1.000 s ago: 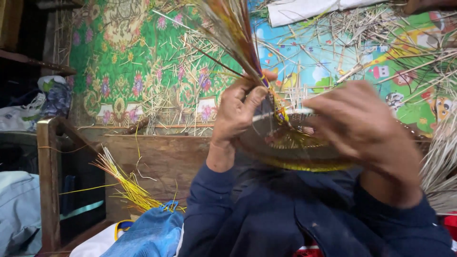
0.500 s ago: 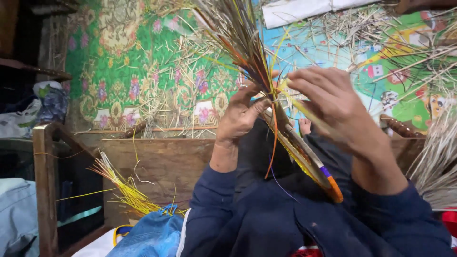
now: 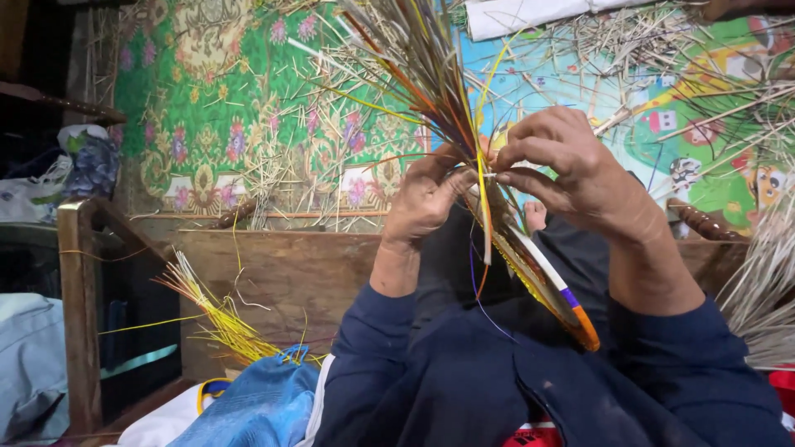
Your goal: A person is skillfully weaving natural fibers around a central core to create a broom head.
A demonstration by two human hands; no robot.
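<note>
1. The left hand [image 3: 424,199] is pinching the base of a fan of coloured straw strands [image 3: 414,66], fingers closed on them just where they meet the woven piece.
2. The right hand [image 3: 571,170] is gripping the upper edge of the woven piece [image 3: 538,273], fingertips clenched on a yellow strand [image 3: 483,199] that is hanging down past the rim.
3. The woven piece is being held on edge above the lap, between both hands; its rim is showing white, purple and orange bands.
4. Dark blue sleeves [image 3: 373,372] are covering both forearms.
5. A green floral mat [image 3: 215,108] and a bright blue picture mat [image 3: 646,124] are lying on the floor beyond, with loose straw [image 3: 306,165] scattered across both.
6. A low wooden frame [image 3: 273,273] is standing between lap and mats; a yellow straw bundle [image 3: 211,310] is leaning against it.
7. Blue cloth [image 3: 257,406] is lying at the lower left, and a white roll [image 3: 522,12] at the top edge.
</note>
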